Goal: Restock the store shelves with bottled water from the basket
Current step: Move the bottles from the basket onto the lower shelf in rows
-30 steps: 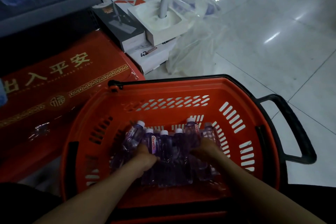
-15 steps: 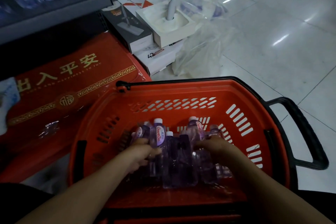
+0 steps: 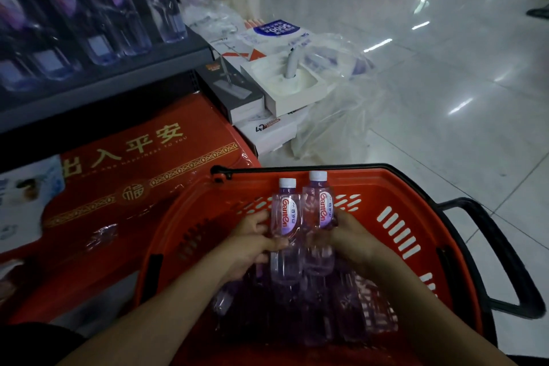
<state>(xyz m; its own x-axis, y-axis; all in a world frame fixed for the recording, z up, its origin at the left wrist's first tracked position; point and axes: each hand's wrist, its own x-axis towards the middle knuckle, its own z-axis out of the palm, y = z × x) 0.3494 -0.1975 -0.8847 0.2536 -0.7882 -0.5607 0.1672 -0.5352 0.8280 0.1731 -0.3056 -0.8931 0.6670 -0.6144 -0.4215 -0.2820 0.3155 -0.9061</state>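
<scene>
**Two water bottles held upright over the red basket**

Left hand (image 3: 252, 244) grips the lower body of the left bottle (image 3: 286, 217), fingers curled round it. Right hand (image 3: 353, 242) grips the right bottle (image 3: 322, 208) in the same way. The hands are close together and the two bottles touch side by side, both upright above the basket interior.

Bottles: clear ribbed plastic with a purple tint, white screw caps, and a white-and-purple label with red lettering.

Basket (image 3: 401, 184): red moulded plastic with slotted walls, a black rim and a black loop handle (image 3: 511, 261) at the right. More bottles (image 3: 341, 321) lie on its floor beneath the hands. They are dim and partly covered by the forearms, so I cannot count them.

Surroundings:
- A dark metal shelf (image 3: 104, 80) at upper left carries tall clear bottles (image 3: 98, 24), cut off at the top edge.
- Below the shelf is a glossy red carton (image 3: 142, 175) with gold characters and a gold border, shrink-wrapped.
- Beyond the basket are a dark mop box (image 3: 234, 92), a white moulded tray (image 3: 294, 80) with a grey tube standing in it, and crumpled clear plastic film (image 3: 335, 128).
- The tile floor (image 3: 445, 98) is pale and shiny.

The lower basket rim lies outside the frame.
</scene>
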